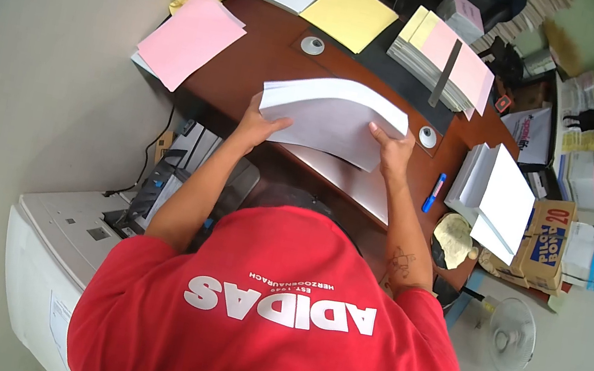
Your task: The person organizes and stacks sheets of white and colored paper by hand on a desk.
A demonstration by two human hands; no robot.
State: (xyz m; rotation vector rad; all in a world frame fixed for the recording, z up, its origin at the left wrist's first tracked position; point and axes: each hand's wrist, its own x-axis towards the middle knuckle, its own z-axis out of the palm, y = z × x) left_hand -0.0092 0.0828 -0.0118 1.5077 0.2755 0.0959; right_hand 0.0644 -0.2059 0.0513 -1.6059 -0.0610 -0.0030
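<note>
Between my two hands a thick stack of white paper (333,116) is held up over the desk's near edge, bowed into an arch. My left hand (261,127) grips its left end, thumb on the near face. At the right end my right hand (390,150) is closed on the stack, its thumb also on the near face. Below the stack, white sheets (342,178) lie on the desk, partly covered by it. The fingers behind the stack are mostly hidden.
On the brown desk (256,59) are pink sheets (191,40), yellow paper (349,16), a pink-topped pile (458,63) with a ruler, a blue marker (434,192) and a white paper stack (498,193). A printer (60,223) stands at left, a carton (545,245) at right.
</note>
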